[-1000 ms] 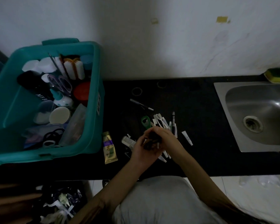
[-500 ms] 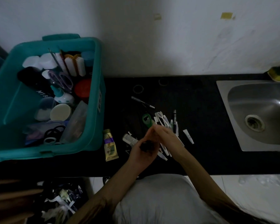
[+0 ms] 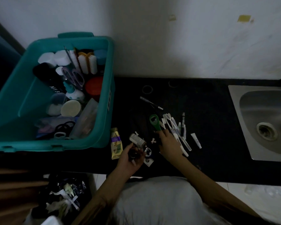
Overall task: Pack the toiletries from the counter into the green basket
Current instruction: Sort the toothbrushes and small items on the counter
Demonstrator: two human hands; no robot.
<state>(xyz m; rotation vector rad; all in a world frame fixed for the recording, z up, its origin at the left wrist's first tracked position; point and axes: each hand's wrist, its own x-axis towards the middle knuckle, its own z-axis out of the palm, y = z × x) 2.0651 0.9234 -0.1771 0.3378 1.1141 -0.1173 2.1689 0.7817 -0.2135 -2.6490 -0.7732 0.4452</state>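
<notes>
Counter: you face a black counter that runs against a pale wall; its near edge lies just past your wrists, with bare dark surface between the clutter and the sink at your right.
Basket: the green basket sits at your left on the counter's end, its near rim at the counter edge, already crowded with jars, brushes, scissors and hair ties.
Loose toiletries: a small yellow tube lies just beside the basket's right wall; white tools fan out around a green-handled piece.
Left hand: your left hand is curled around a small dark object near the counter's front; what it is cannot be told.
Right hand: your right hand lies flat with fingers spread, touching the white tools, gripping nothing.
</notes>
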